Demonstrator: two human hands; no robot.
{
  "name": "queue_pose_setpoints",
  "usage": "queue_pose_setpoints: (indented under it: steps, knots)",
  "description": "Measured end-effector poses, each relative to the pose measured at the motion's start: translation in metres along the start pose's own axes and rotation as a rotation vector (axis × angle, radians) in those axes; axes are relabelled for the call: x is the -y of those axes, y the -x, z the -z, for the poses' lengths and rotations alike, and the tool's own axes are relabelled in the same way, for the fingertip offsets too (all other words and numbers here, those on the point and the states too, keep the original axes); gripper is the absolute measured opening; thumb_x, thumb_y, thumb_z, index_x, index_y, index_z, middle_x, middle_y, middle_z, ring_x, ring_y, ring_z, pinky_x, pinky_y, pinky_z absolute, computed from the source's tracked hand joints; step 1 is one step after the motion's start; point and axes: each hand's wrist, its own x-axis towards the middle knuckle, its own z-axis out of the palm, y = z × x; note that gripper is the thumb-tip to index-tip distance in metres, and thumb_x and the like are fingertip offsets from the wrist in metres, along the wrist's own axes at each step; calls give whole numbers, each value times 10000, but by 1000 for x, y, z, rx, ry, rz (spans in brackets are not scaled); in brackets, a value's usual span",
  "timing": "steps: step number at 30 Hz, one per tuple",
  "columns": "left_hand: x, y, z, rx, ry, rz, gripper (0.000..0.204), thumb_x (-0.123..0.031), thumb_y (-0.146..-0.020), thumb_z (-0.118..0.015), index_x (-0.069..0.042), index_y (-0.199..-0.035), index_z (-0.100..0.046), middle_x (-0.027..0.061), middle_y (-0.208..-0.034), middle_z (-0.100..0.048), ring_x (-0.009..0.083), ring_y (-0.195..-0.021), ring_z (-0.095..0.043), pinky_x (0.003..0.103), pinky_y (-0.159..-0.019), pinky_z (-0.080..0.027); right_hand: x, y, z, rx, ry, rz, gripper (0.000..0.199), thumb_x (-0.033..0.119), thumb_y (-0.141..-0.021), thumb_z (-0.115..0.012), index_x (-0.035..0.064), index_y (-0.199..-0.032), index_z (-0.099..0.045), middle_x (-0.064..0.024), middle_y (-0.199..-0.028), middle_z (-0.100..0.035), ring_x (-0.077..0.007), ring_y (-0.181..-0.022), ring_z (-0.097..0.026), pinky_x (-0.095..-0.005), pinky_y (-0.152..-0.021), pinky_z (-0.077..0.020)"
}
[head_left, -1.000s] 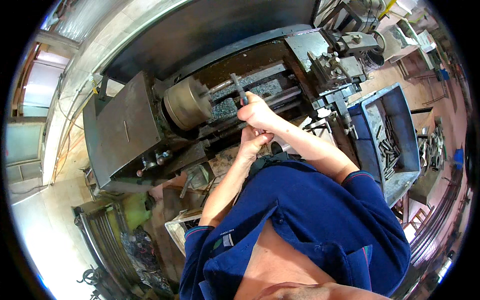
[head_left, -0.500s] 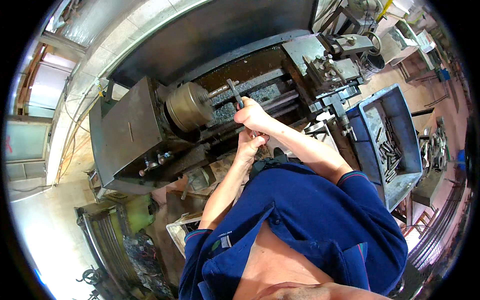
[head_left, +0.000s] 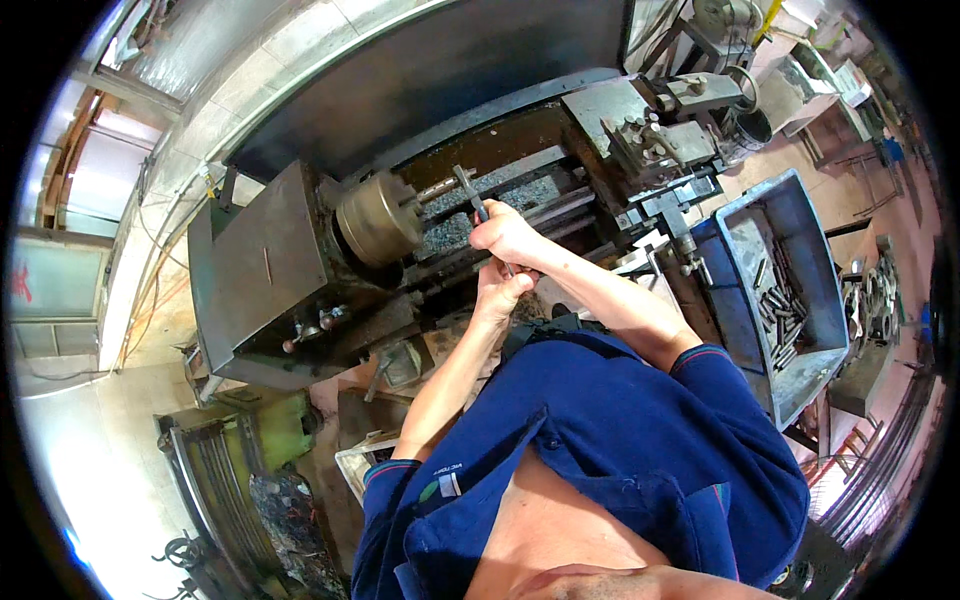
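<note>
A lathe chuck holds a slim metal rod that points right from its face. Across the rod's free end lies the far end of a long, narrow metal tool, dark toward my hands. Its exact kind is not clear. My right hand is closed around the tool's middle. Just below, nearer my body, my left hand is closed on the tool's near end; the fingers hide most of that part.
Metal shavings lie on the lathe bed. The headstock stands at left, the carriage at right. A blue bin with several metal pieces stands at my right. A dark splash panel rises behind.
The whole scene shifts slightly in the picture. Both hands keep their grip on the tool, which stays across the rod with little visible movement.
</note>
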Motion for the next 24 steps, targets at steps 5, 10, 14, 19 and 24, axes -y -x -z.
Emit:
queue_pose_setpoints:
  steps: [5,10,14,19,24]
  knots:
    - [-14,-5,-24,81,38,-39,493,-200,-605,-730,31,-967,-487,43,-821,-554,134,-762,-560,250,-703,-478,-1,8,20,-37,-167,21,150,103,-623,-556,9,-726,-502,-27,-637,-484,-128,-615,-448,-279,-550,-383]
    - [-6,2,-2,42,15,-65,501,-273,-594,-755,8,-936,-520,27,-817,-552,111,-726,-549,228,-651,-458,14,9,-1,-4,-41,-19,193,101,-611,-561,38,-769,-470,-40,-666,-461,-134,-624,-427,-295,-539,-374]
    - [2,0,1,31,21,-65,531,-293,-594,-773,6,-955,-523,31,-839,-562,112,-734,-550,233,-660,-458,4,2,-2,-22,60,-22,194,100,-604,-559,42,-758,-456,-42,-646,-454,-140,-624,-432,-294,-535,-372]
    - [0,-5,-14,70,62,-36,519,-241,-622,-757,13,-998,-505,42,-888,-566,129,-819,-552,244,-724,-456,-12,0,14,-107,65,-21,242,141,-594,-581,-2,-768,-493,-122,-696,-528,-200,-695,-511,-319,-635,-422]
    - [-10,-11,-31,201,142,42,565,-180,-607,-762,16,-1056,-481,47,-929,-564,143,-870,-550,258,-766,-454,-12,12,36,-222,-120,-39,206,95,-603,-588,22,-762,-478,-57,-668,-497,-151,-656,-466,-297,-577,-399]
